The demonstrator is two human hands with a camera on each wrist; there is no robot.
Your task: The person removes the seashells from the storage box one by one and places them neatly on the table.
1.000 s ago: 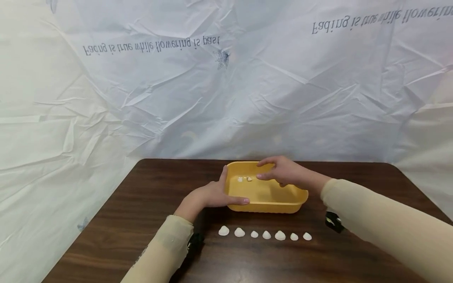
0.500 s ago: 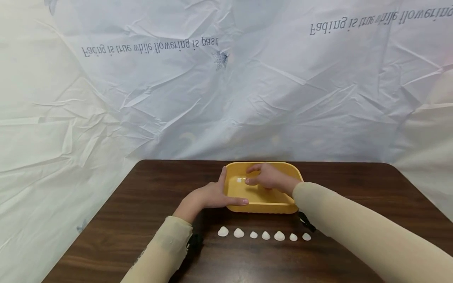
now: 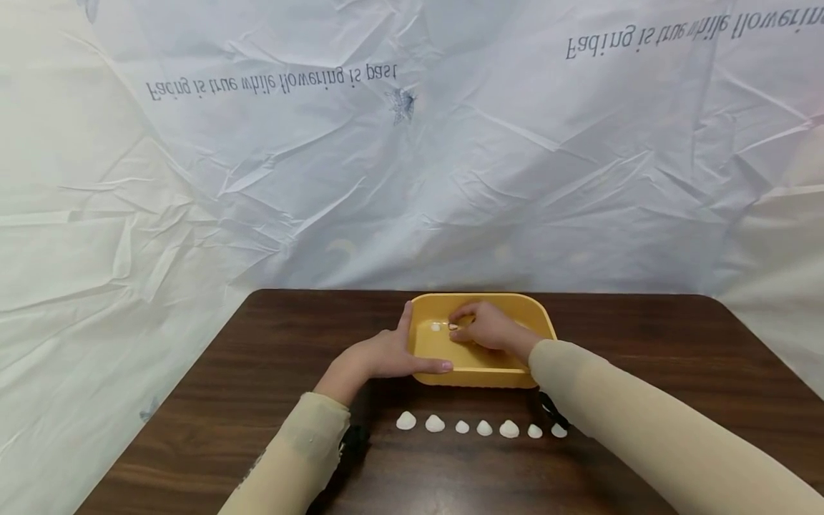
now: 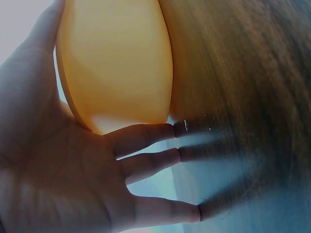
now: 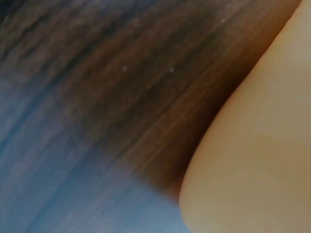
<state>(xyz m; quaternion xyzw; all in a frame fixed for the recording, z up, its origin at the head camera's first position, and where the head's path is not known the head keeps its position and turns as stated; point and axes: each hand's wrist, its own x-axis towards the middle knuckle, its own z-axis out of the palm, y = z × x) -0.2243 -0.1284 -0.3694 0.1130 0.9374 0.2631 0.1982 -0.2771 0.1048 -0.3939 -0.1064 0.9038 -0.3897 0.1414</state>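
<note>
A yellow plastic basin stands on the table in the head view. At its left end my left hand rests against the wall, thumb along the near rim; the left wrist view shows straight, spread fingers reaching the tabletop. Inside the basin, my right hand has thumb and index finger around a small pale seashell, pinching it near the floor. Another white seashell lies to the left of it. The right wrist view holds only the basin's outer wall and tabletop, no fingers.
In front of the basin, a row of several white seashells lies on the dark wooden table. The rightmost seashell is partly covered by the right wrist's camera. A white printed cloth hangs behind the table.
My right hand has moved left and down into the basin, and its thumb and index finger have closed around a seashell. The left hand has stayed at the basin's left end.
</note>
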